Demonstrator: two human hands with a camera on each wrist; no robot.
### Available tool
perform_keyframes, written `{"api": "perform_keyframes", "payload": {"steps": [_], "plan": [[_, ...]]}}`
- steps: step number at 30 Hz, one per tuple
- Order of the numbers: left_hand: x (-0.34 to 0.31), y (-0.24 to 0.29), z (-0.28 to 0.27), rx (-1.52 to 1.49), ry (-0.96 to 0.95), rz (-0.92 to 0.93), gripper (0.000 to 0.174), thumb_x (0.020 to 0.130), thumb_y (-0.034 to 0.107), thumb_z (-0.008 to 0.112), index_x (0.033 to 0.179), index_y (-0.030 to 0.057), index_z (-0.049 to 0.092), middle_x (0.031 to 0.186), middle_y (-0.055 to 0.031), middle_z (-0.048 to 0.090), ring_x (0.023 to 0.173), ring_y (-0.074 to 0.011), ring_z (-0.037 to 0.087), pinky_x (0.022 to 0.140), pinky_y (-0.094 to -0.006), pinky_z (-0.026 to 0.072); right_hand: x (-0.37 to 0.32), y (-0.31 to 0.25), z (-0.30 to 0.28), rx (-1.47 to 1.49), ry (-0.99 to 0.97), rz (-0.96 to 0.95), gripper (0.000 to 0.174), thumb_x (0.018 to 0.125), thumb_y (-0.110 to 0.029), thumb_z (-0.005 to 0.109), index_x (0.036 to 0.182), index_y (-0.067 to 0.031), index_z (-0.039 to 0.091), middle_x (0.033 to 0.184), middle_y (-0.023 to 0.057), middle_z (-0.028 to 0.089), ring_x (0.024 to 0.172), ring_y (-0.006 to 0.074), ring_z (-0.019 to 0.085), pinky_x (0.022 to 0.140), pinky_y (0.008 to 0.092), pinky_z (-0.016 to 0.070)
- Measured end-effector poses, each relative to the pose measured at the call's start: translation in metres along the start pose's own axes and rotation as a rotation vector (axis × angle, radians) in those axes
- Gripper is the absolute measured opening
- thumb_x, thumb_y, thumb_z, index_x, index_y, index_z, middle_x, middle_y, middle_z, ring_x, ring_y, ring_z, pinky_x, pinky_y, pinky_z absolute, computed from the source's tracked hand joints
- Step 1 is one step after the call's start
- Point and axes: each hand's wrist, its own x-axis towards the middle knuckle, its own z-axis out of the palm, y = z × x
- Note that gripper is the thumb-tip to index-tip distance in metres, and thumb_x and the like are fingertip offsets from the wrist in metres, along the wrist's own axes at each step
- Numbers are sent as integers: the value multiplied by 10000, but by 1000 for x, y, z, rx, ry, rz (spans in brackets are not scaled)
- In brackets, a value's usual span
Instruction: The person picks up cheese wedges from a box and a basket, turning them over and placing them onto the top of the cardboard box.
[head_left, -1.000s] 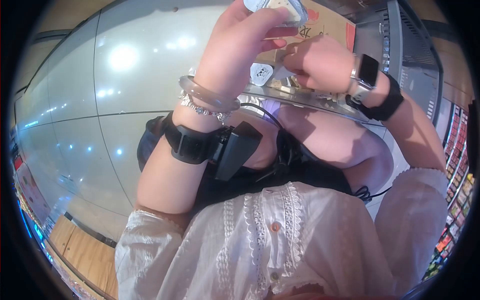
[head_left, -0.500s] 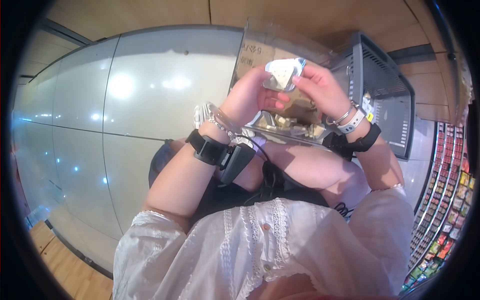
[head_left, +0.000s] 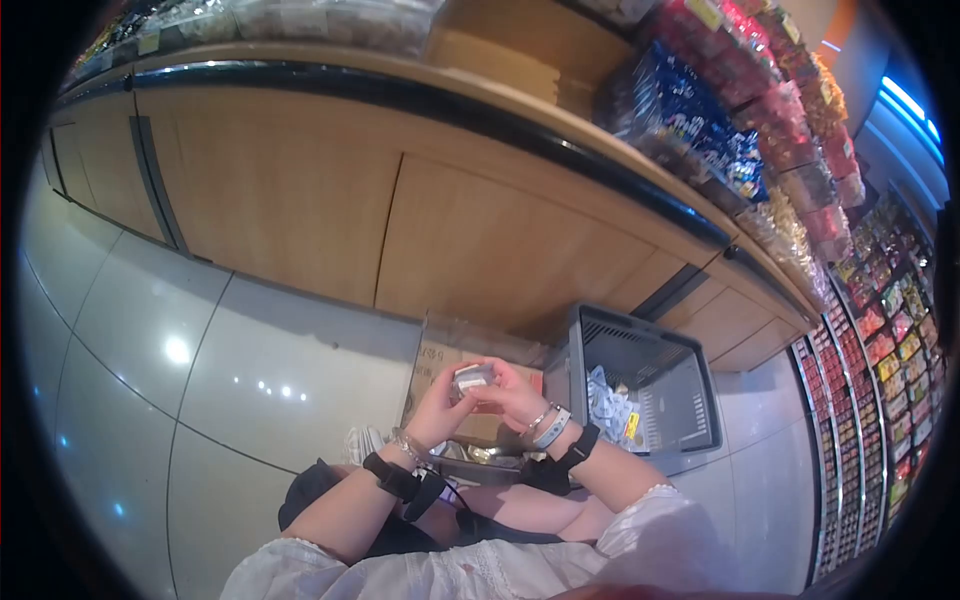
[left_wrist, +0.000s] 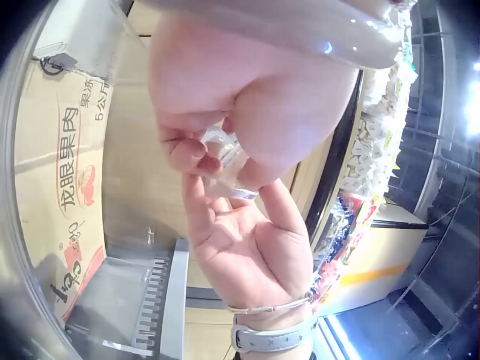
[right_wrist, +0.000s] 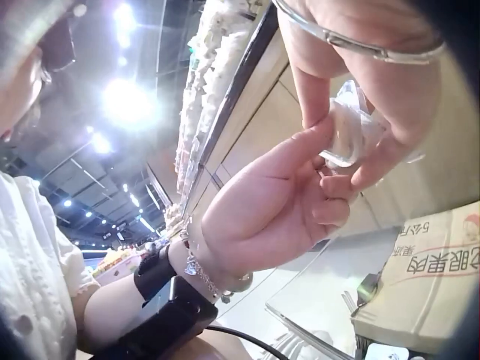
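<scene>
Both hands hold a small clear plastic cup (head_left: 472,378) with pale contents, above the box in front of the knees. My left hand (head_left: 438,408) grips its left side, thumb and fingertips on the wall. From the other side my right hand (head_left: 517,397) pinches it with the thumb and fingers. In the left wrist view the cup (left_wrist: 229,161) sits between the fingertips of both hands, partly covered by them. The right wrist view shows its clear rim (right_wrist: 345,154) between my left thumb and the right fingers.
Beneath the hands, a cardboard carton (left_wrist: 75,150) with printed characters stands beside several small cups (head_left: 485,454). A grey plastic basket (head_left: 665,350) on the right contains small packs (head_left: 612,408). Wooden cabinets (head_left: 500,235) run behind, with bagged goods (head_left: 690,110) on top.
The right hand has come up from the box to join the left at the cup. The cup has turned between the hands. The head view has tilted up towards the cabinets.
</scene>
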Motion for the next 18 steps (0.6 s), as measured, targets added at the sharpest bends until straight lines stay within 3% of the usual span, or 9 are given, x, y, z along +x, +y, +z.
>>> {"api": "perform_keyframes", "payload": {"steps": [3,5,8,11,13,15,16,17,18], "plan": [[-4,21,-3,119,33,53,649,796,144,589,1297,7,199,1236,-160,350,791,-117,522,658,-230,461,-10,-20,18,-54,98,-26,390,775,-68,599,1115,-59,409,1038,74,531,931,164,551,742,312,495],[-9,41,-1,53,34,65,716,791,145,593,1328,22,136,1263,-171,314,784,-124,528,667,-237,462,-22,-48,27,-264,300,-242,395,743,-61,631,1080,-43,426,982,70,531,843,130,545,717,281,470],[-11,49,-4,-174,78,-29,722,794,153,590,1339,68,125,1256,-156,338,783,-118,525,654,-257,464,-64,-119,61,-705,657,-1158,432,711,-64,648,1076,-34,419,1040,104,485,940,178,499,763,306,446],[-6,31,-8,-256,61,-200,640,812,178,567,1318,70,190,1188,-127,417,781,-113,520,653,-245,453,-109,-183,88,-835,1013,-2077,458,761,-136,604,1108,49,369,1024,148,483,919,222,521,767,327,459],[-11,31,-3,-275,90,-198,533,823,203,551,1268,67,291,1078,-84,484,776,-112,516,646,-233,440,-113,-245,109,-742,1140,-2506,417,782,-175,593,1064,72,409,980,163,501,845,212,543,706,289,468],[-11,23,-2,-219,3,-235,474,822,206,553,1227,63,352,1001,-59,501,775,-107,515,638,-226,434,-112,-317,109,-1136,1581,-2215,238,840,-96,494,1029,29,420,1022,149,484,837,214,544,687,330,458],[-14,27,0,-194,7,-239,395,815,177,552,1169,57,424,914,-41,515,766,-103,514,636,-220,428,-104,-380,109,-1136,1292,-2329,231,823,-120,524,991,27,465,955,150,522,817,235,552,682,355,452],[-11,25,-2,-201,5,-230,395,815,177,552,1169,57,424,914,-41,515,766,-103,514,636,-220,428,-90,-450,99,-1144,1584,-2288,369,767,-190,592,1044,19,468,908,170,535,830,331,521,746,407,415],[-10,20,-5,-146,-23,-280,375,809,161,549,1152,53,442,901,-44,526,766,-106,517,641,-223,430,-77,-518,87,-1281,1667,-1937,428,741,-207,605,1075,11,451,952,175,543,890,347,521,764,424,420]]}}
